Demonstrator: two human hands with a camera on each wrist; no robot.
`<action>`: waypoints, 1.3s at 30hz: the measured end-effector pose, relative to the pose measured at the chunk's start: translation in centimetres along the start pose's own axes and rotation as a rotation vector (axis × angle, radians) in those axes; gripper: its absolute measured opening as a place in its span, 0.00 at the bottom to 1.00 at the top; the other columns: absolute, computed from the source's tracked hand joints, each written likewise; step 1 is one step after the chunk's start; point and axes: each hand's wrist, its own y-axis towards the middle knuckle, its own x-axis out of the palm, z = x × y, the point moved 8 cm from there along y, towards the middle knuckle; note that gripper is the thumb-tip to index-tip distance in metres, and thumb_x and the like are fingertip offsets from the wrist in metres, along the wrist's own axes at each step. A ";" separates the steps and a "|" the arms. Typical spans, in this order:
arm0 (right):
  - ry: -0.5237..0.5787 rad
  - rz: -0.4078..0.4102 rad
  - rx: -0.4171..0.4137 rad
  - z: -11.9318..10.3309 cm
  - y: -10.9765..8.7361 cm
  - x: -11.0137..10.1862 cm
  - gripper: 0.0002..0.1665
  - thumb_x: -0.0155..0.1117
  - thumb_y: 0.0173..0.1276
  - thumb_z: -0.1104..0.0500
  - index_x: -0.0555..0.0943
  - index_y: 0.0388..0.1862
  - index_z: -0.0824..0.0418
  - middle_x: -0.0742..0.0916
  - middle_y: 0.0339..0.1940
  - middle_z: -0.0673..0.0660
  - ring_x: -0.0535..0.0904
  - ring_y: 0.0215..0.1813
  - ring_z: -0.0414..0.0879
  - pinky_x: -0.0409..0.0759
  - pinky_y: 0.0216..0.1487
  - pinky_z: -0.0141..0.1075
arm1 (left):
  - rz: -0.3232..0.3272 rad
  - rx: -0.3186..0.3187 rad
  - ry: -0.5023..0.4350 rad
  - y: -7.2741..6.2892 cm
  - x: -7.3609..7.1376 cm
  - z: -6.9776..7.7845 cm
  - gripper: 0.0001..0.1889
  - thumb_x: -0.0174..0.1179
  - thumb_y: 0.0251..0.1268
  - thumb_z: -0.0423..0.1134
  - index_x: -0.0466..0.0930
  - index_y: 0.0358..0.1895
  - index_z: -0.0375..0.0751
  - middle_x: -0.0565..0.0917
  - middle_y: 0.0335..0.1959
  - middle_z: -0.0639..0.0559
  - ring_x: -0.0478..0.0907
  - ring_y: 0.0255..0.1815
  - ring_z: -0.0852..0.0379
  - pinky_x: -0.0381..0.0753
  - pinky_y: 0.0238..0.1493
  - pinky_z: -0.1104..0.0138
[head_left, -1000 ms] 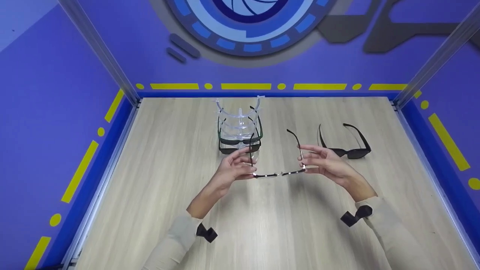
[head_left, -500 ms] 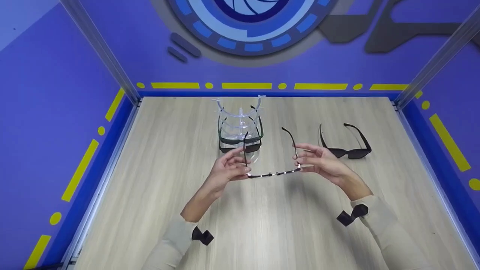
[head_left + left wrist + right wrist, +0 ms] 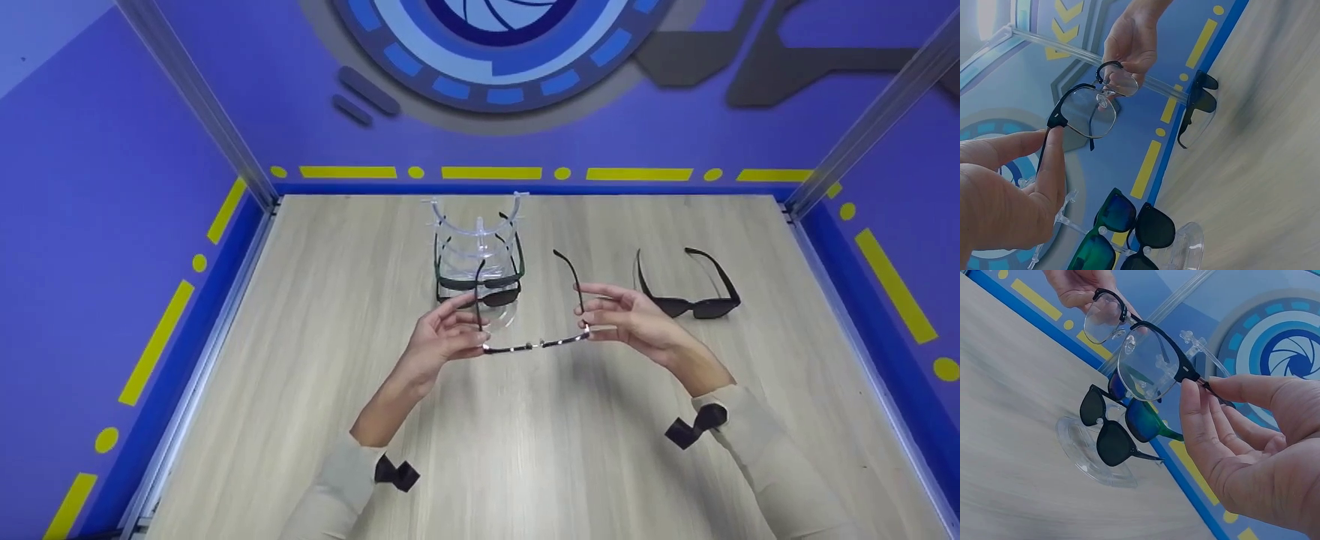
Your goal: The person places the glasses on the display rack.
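Two-handed, held the clear-lensed glasses (image 3: 555,343) raised above the wooden table (image 3: 525,465), near the middle of the head view, with temples unfolded and pointing toward the top of the frame. Pinched one hinge corner with the left hand (image 3: 435,349), bringing thumb and fingertip close together with only the thin frame between. Pinched the opposite corner likewise with the right hand (image 3: 641,328), resting a further finger along the temple. Over the last second, moved hands and glasses a little leftward together across the frame, keeping both grips. Thereby came, judging by the head view, more nearly into line with the clear display stand (image 3: 481,226), left of centre toward the top. Seemed apart from it, despite overlapping its lower part in that view. Took this as mid-handling: steady at both ends, neither laid down nor hung up. Noted on the stand the green-framed sunglasses (image 3: 1141,422) above the black-framed sunglasses (image 3: 1114,443). Noted also the dark sunglasses (image 3: 712,307) resting at the right of the frame, beyond the right hand.
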 end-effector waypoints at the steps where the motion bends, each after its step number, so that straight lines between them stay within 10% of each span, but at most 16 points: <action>1: -0.005 0.006 0.001 -0.1 0.0 0.0 0.38 0.62 0.71 0.71 0.62 0.78 0.68 0.90 0.49 0.52 0.88 0.47 0.42 0.88 0.50 0.36 | -0.003 0.001 0.001 0.0 0.0 0.1 0.38 0.63 0.61 0.19 0.62 0.76 0.33 0.86 0.44 0.53 0.87 0.38 0.63 0.90 0.42 0.69; 39: 0.041 0.027 0.007 -1.9 3.8 2.9 0.39 0.62 0.72 0.70 0.61 0.79 0.66 0.89 0.51 0.52 0.87 0.48 0.43 0.88 0.50 0.34 | 0.033 0.018 0.057 1.0 -3.8 3.4 0.38 0.62 0.63 0.20 0.61 0.77 0.36 0.86 0.44 0.55 0.88 0.42 0.62 0.90 0.44 0.69</action>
